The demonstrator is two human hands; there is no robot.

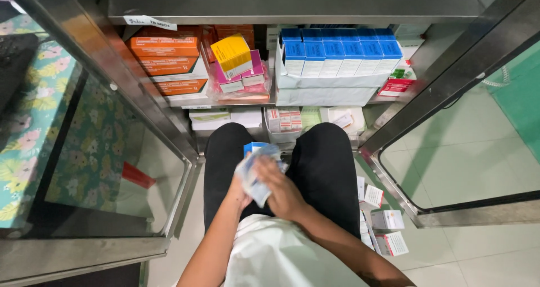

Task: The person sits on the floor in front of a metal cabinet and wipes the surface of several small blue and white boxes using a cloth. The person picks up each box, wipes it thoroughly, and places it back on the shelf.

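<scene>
Before the open steel cabinet (pixel 315 5), tiled floor (pixel 478 253); blue-white boxes (pixel 340 50) above, orange boxes (pixel 166 62) left. Both hands, left hand (pixel 239 194) and right hand (pixel 281 194), grasp a crumpled pale cloth (pixel 256 171) over a small blue box (pixel 253 147).

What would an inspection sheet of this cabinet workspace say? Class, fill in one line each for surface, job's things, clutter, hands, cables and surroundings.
Surface: metal shelves inside an open cabinet, packed with boxes; pale tiled floor below.
Job's things: a small blue box and a bunch of white packets, held over the lap.
Clutter: small white boxes lying loose on the floor by the right knee.
Hands: left hand underneath the packets; right hand on top of them, fingers curled.
Cables: nothing seen.
Surroundings: orange boxes, a yellow box and a row of blue-and-white boxes on the upper shelf; glass doors open on both sides.
</scene>
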